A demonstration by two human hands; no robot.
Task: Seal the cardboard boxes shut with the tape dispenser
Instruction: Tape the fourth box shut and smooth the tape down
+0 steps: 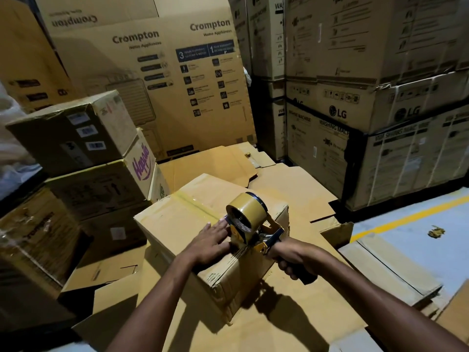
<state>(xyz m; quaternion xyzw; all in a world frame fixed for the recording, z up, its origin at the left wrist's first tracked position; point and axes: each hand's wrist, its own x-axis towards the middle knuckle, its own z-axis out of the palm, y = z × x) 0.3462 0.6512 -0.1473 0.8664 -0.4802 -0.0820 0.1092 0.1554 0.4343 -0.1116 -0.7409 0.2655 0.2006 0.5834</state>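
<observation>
The left hand [212, 241] presses flat on the cardboard box [175, 224], beside a tape strip [196, 204] already laid along most of its top seam. Near the box's front edge, the right hand [295, 260] grips the tape dispenser [250, 219]; finishing and cutting seem left.

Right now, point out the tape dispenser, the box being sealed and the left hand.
tape dispenser [250, 210]: head view, on its roll.
box [172, 219]: head view, top flap.
left hand [210, 243]: head view, its back.
</observation>
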